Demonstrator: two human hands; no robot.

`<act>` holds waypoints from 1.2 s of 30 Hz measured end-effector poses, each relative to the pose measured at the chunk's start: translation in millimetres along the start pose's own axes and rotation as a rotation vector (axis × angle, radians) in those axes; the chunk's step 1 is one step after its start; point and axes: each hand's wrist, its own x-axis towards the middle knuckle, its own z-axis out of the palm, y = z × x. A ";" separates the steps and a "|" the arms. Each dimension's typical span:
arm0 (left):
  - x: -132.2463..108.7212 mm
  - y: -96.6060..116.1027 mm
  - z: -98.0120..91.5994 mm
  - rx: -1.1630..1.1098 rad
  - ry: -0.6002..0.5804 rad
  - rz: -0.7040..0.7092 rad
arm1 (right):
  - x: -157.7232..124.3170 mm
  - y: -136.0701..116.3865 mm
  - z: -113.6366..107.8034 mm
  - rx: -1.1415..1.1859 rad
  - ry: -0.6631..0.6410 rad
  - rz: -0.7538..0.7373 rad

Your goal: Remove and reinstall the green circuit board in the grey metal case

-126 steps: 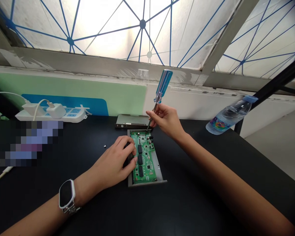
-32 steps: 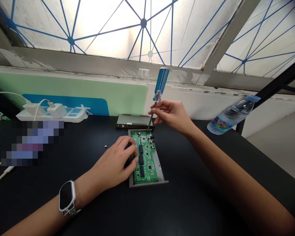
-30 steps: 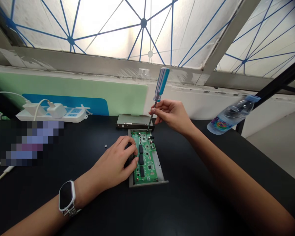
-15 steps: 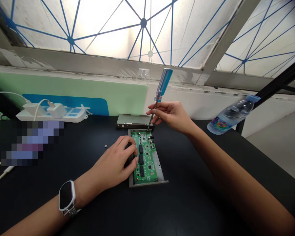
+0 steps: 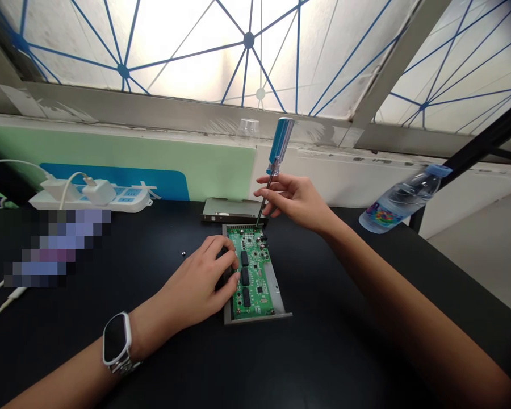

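A green circuit board (image 5: 255,287) lies in a shallow grey metal case (image 5: 276,292) on the black table. My left hand (image 5: 210,270) grips the left side of the case, fingers curled over its edge. In my right hand (image 5: 296,199) is a screwdriver (image 5: 280,145) with a blue and clear handle, its shaft pinched between thumb and fingers. The shaft slants down, its tip at the far edge of the board. Right behind the case sits a flat grey metal cover (image 5: 232,209). One small screw (image 5: 184,253) lies left of the case.
A white power strip (image 5: 130,199) with plugged-in chargers stands at the back left, cables (image 5: 4,304) running along the left edge. A water bottle (image 5: 402,201) leans at the right. A clear cup (image 5: 249,128) sits on the window ledge.
The screwdriver's handle has turned, showing blue on its left now, and has tilted slightly left. Its tip stays at the same spot. My left hand has not moved.
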 end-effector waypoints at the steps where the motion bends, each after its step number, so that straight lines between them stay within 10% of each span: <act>1: 0.1 0.1 0.0 -0.001 -0.001 0.001 | -0.5 -1.3 -1.4 -0.001 -0.030 0.013; 30: -0.1 0.0 -0.6 0.021 0.020 0.023 | 1.2 4.3 7.0 -0.017 0.139 -0.057; 36: 0.5 1.2 -1.6 0.023 0.013 0.019 | -0.8 -2.8 1.2 -0.050 -0.031 0.050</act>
